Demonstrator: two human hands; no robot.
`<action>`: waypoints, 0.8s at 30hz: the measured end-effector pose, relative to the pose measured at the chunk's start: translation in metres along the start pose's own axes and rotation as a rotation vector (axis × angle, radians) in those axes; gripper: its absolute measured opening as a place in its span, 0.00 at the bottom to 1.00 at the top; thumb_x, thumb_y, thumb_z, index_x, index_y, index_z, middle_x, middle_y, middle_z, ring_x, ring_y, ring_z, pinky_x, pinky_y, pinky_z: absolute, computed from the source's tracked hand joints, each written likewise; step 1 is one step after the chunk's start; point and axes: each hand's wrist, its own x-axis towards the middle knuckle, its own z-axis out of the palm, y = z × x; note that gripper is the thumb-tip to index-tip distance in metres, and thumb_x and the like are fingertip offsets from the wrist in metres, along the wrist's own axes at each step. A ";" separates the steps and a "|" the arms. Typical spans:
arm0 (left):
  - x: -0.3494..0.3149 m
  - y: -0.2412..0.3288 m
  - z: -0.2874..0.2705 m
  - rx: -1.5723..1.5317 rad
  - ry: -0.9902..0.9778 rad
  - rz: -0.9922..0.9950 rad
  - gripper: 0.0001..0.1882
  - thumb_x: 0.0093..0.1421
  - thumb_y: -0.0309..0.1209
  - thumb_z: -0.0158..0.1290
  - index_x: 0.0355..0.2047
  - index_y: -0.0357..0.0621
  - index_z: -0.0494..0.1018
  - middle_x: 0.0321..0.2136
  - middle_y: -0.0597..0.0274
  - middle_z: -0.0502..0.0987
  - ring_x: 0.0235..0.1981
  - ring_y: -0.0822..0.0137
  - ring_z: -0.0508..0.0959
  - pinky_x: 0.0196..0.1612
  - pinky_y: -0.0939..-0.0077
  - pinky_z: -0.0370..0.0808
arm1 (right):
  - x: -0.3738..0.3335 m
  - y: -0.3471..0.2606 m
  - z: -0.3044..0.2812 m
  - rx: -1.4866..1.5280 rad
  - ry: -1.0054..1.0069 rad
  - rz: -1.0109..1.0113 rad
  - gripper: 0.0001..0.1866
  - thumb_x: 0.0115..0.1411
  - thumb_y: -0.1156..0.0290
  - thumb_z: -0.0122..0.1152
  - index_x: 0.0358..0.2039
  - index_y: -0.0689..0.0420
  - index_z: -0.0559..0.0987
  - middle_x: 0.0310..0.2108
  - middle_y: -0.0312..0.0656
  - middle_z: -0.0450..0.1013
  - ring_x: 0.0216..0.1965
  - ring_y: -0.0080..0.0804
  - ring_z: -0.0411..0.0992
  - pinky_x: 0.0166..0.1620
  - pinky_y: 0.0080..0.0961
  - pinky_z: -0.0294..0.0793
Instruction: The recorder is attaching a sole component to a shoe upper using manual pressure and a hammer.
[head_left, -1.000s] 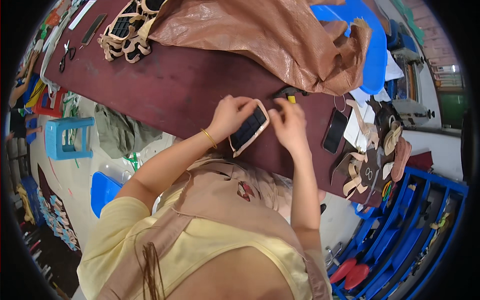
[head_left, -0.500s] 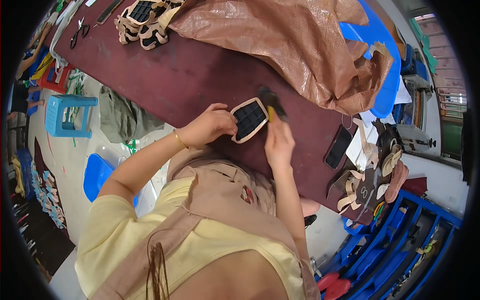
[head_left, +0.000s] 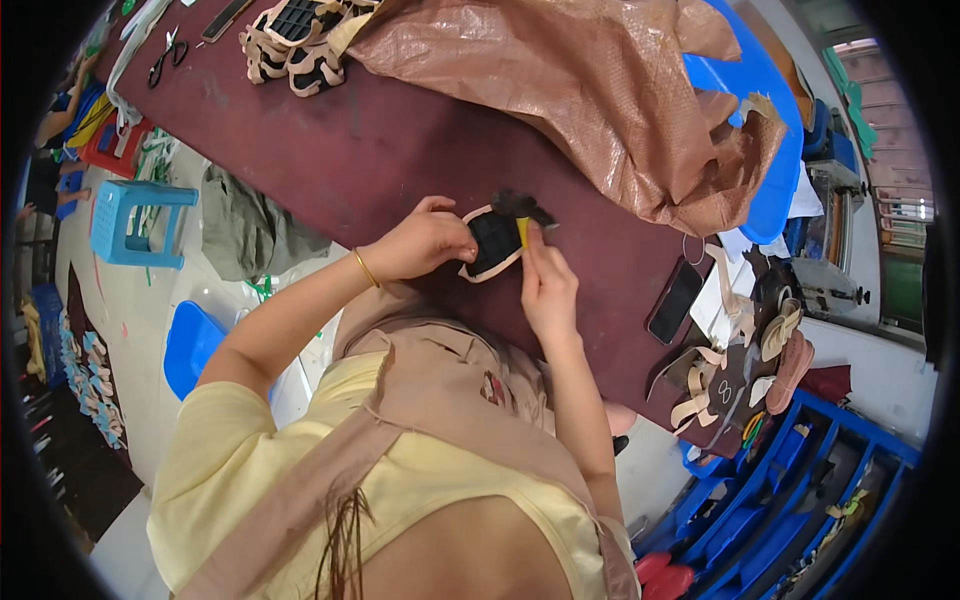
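One hammer head [head_left: 524, 207]: long axis crosswise, handle [head_left: 523, 231] toward apron [head_left: 450, 435].

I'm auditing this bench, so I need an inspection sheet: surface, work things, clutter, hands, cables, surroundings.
Surface: dark red table, partly covered.
Work things: beige-rimmed black piece; hammer at its upper right, contact unclear.
Clutter: brown sheet, scissors, phone, pile of similar pieces.
Hands: left hand holds the piece; right hand grips the hammer.
Cables: nothing seen for certain; thin loop beside phone.
Surroundings: blue stool, blue rack.
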 end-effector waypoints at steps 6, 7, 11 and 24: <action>-0.006 0.005 0.005 0.019 0.023 -0.015 0.03 0.56 0.33 0.55 0.29 0.51 0.75 0.29 0.72 0.76 0.38 0.72 0.75 0.57 0.60 0.56 | -0.022 -0.008 -0.017 0.018 0.307 -0.006 0.15 0.59 0.79 0.52 0.47 0.62 0.75 0.31 0.51 0.72 0.29 0.47 0.73 0.31 0.35 0.72; -0.007 0.005 0.008 0.028 0.034 -0.008 0.03 0.56 0.33 0.55 0.29 0.50 0.75 0.29 0.72 0.76 0.38 0.72 0.75 0.57 0.60 0.56 | -0.031 -0.005 -0.020 0.017 0.158 0.096 0.14 0.59 0.79 0.53 0.46 0.61 0.76 0.30 0.50 0.72 0.28 0.46 0.72 0.30 0.34 0.72; 0.000 0.001 0.005 0.057 0.010 0.010 0.04 0.56 0.34 0.56 0.28 0.50 0.75 0.30 0.71 0.77 0.39 0.71 0.75 0.57 0.60 0.56 | -0.031 0.001 -0.017 -0.022 0.141 -0.005 0.14 0.59 0.78 0.54 0.47 0.60 0.76 0.29 0.50 0.71 0.26 0.46 0.72 0.29 0.34 0.72; -0.009 -0.002 0.013 -0.019 0.048 0.002 0.01 0.54 0.32 0.57 0.28 0.52 0.76 0.31 0.75 0.78 0.43 0.73 0.75 0.56 0.62 0.57 | -0.061 -0.023 -0.019 0.031 0.049 0.051 0.09 0.56 0.81 0.56 0.39 0.64 0.78 0.28 0.49 0.70 0.25 0.44 0.72 0.28 0.30 0.72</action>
